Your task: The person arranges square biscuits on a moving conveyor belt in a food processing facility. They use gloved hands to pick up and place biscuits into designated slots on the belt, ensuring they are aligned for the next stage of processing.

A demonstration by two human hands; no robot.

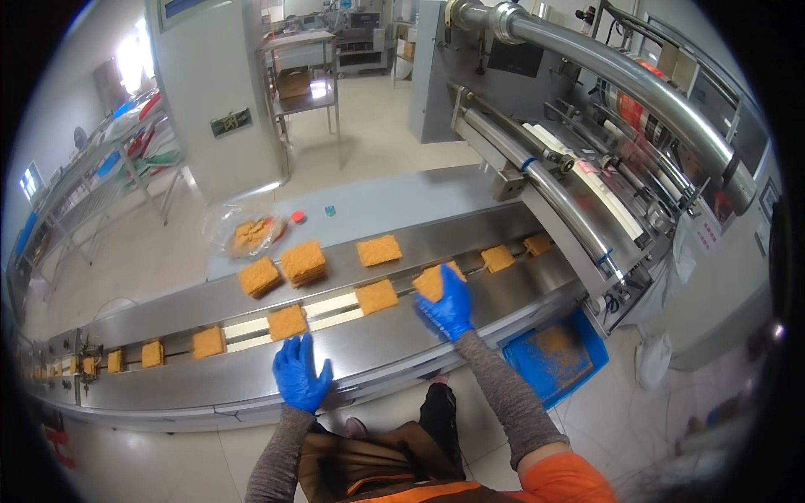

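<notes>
A row of square, golden-brown, rough-textured snack cakes lies along the steel conveyor [377, 339]. My right hand [451, 308], in a blue glove, grips one cake [428, 284] at the centre right, its thumb and fingers at the cake's edges. My left hand [303, 376], gloved the same way, is open with its fingers apart. Its fingertips are just below another cake [288, 321], and I cannot tell whether they touch it. Between the two hands sits a cake [376, 297] that neither hand touches.
Behind the row stand stacked cakes [303, 263], a shorter stack [259, 277] and a cake [379, 250]. A clear plastic bag [243, 230] holds broken pieces. Rollers [537, 180] of a machine overhang the right end. A blue crumb tray [553, 356] lies low at right.
</notes>
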